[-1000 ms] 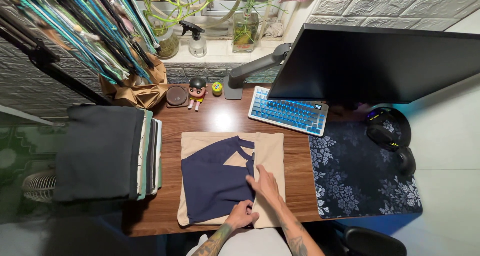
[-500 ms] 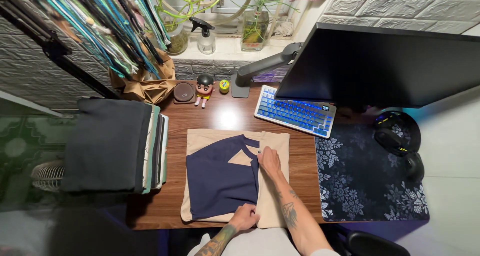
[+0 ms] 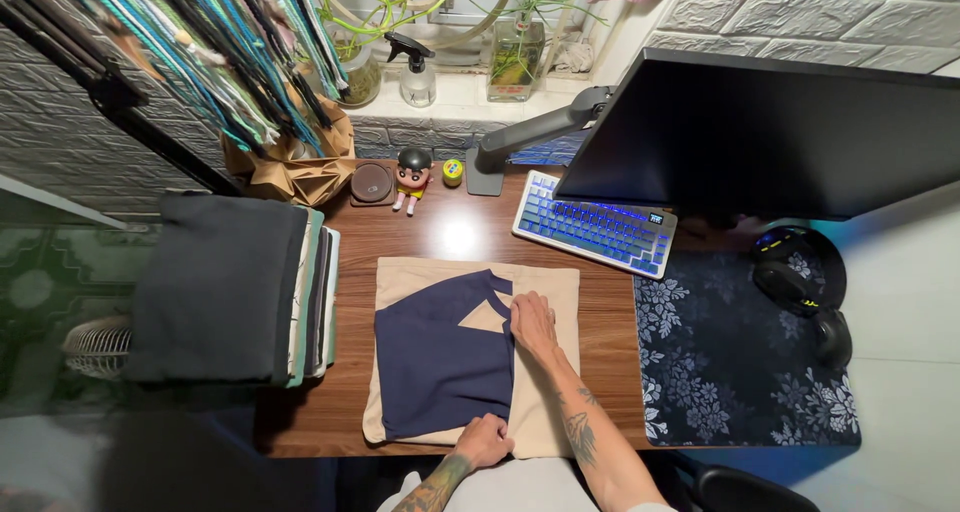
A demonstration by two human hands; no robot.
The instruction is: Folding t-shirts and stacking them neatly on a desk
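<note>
Two hands on shirt [image 3: 445,357] | right hand [image 3: 533,322] flat, spread | left hand [image 3: 483,440] pinching hem | best keep fold edge straight

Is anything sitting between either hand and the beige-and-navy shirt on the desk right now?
Nothing visible does. The right hand lies flat on the shirt along the navy panel's edge, and the left hand grips its near hem. The keyboard, figurine and folded clothes stack all sit clear of the shirt.
</note>
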